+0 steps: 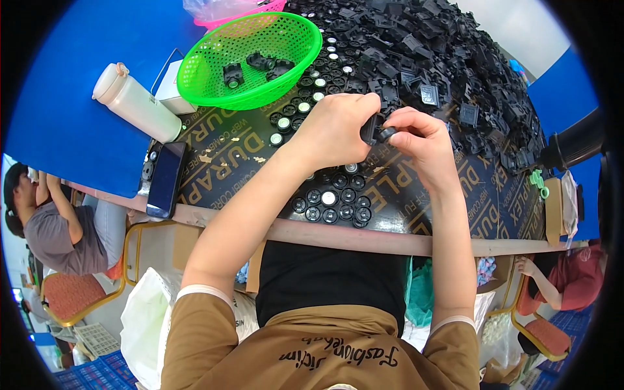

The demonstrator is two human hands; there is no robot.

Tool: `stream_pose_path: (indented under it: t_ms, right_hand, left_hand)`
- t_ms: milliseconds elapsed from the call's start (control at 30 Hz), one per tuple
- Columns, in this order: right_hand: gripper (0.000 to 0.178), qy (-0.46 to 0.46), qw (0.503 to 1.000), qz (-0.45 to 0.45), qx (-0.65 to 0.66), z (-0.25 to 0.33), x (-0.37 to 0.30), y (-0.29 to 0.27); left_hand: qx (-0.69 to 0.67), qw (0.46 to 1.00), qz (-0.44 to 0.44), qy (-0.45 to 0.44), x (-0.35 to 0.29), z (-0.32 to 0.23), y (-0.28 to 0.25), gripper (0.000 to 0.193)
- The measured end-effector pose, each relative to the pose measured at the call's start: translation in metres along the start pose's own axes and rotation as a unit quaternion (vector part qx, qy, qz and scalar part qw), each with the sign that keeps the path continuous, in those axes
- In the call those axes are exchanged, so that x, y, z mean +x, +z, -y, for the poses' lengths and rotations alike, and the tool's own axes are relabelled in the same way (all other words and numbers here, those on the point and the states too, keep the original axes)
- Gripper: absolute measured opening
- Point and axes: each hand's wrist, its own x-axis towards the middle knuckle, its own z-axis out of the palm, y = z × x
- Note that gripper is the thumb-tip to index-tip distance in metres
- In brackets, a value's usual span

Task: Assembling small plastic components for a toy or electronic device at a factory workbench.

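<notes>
Over the table, my left hand (pixel 331 130) is closed around a black plastic part (pixel 371 129), most of which the fingers hide. Close beside it, my right hand (pixel 424 138) pinches a small round black wheel (pixel 387 134) between thumb and fingertips, at the edge of that part. I cannot tell whether the two pieces touch. Below my hands lies a cluster of black wheels (pixel 346 213), one with a bright silver-white centre (pixel 329 197). More such wheels (pixel 284 124) run in a band past my left wrist toward the far side.
A heap of black plastic parts (pixel 416 52) covers the far right. At far left stand a green basket (pixel 250 103) with a few black assemblies, a pink basket (pixel 240 16), a white bottle (pixel 140 107) and a phone (pixel 168 181). A black cylinder (pixel 578 140) juts in at right. People sit at both sides.
</notes>
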Motion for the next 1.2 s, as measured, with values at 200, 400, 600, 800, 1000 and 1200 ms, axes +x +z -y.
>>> stream_pose_path:
  t_ms: [200,400,600,800,1000,1200]
  right_hand:
    - [0.03,-0.041,0.993,-0.004,-0.112,-0.003,-0.002,0.003]
    - [0.039,0.133,0.989,0.064,-0.017,0.003,-0.001,0.001]
    - [0.029,0.118,0.991,0.06,-0.013,-0.006,0.0,0.0]
    - [0.023,0.161,0.963,-0.031,0.214,-0.009,0.008,0.001]
    - [0.021,0.126,0.884,-0.017,0.45,-0.027,0.007,-0.02]
    - [0.022,0.021,0.987,-0.121,0.104,-0.01,0.005,0.006]
  left_hand:
    - [0.079,0.996,0.036,0.009,-0.003,-0.006,-0.004,0.03]
    - [0.12,0.99,0.069,0.003,-0.006,-0.013,-0.004,0.036]
    - [0.152,0.983,0.105,-0.012,-0.005,-0.019,-0.001,0.035]
    - [-0.128,0.984,0.016,-0.124,0.007,-0.023,0.003,0.038]
    - [-0.549,0.764,0.117,-0.317,0.001,-0.003,-0.019,0.052]
    - [-0.714,0.576,0.059,-0.395,0.0,0.01,-0.007,0.05]
